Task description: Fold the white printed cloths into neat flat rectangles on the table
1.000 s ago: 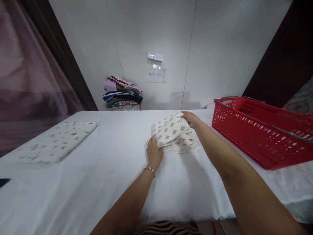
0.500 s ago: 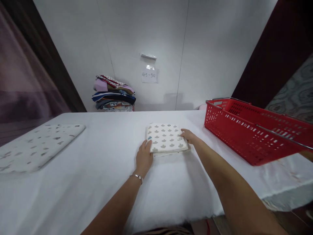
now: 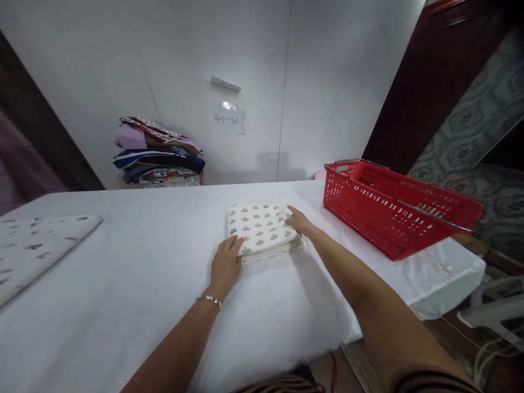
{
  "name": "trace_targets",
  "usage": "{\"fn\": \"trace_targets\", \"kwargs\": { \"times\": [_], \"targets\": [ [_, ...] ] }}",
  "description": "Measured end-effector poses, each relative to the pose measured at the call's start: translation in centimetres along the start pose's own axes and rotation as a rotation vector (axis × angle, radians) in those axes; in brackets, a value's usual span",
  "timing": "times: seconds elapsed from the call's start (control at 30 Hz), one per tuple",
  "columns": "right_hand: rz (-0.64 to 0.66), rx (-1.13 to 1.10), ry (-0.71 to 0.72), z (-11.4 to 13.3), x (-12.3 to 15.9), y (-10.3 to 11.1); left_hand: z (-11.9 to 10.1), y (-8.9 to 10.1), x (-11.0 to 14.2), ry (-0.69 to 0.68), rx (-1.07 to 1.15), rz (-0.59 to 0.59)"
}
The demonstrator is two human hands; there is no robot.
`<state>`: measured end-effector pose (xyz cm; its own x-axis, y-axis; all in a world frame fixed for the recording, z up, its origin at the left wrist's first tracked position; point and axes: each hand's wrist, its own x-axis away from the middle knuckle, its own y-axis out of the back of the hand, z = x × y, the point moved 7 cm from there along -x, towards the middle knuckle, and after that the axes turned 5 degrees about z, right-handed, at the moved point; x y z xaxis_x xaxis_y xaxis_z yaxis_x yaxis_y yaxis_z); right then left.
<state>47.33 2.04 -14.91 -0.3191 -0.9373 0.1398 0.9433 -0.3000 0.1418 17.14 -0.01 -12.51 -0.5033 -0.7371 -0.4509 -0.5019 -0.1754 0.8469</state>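
Note:
A folded white cloth (image 3: 262,229) with a grey leaf-like print lies on the table in front of me, its layers showing along the front edge. My left hand (image 3: 226,267), with a silver bracelet at the wrist, holds its near left corner. At the right side my right hand (image 3: 298,222) grips the edge, the thumb partly hidden; that edge looks slightly raised. A second printed white cloth (image 3: 36,245) lies flat at the far left, apart from both hands.
A red plastic basket (image 3: 364,215) with metal handles stands on the right of the white-covered table (image 3: 143,284). Against the back wall sits a pile of folded clothes (image 3: 159,155), left of a paper sign (image 3: 229,119) reading 45-50. A white plastic stool (image 3: 495,311) is at lower right.
The view has turned to the right, so everything appears further left. The cloth's right side now sits a little higher, with more layers showing; both hands stay on it.

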Motion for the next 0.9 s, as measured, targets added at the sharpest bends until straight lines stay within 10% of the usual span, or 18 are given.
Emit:
{"fn": "trace_targets", "kwargs": {
  "times": [0.47,0.9],
  "targets": [
    [-0.166,0.834,-0.082,2.9,2.8,2.8,-0.9,-0.3,0.3,-0.118,0.005,0.0],
    [-0.205,1.085,-0.137,2.4,4.8,0.3,-1.2,0.3,0.5,-0.144,0.079,-0.074]
  ]
}}
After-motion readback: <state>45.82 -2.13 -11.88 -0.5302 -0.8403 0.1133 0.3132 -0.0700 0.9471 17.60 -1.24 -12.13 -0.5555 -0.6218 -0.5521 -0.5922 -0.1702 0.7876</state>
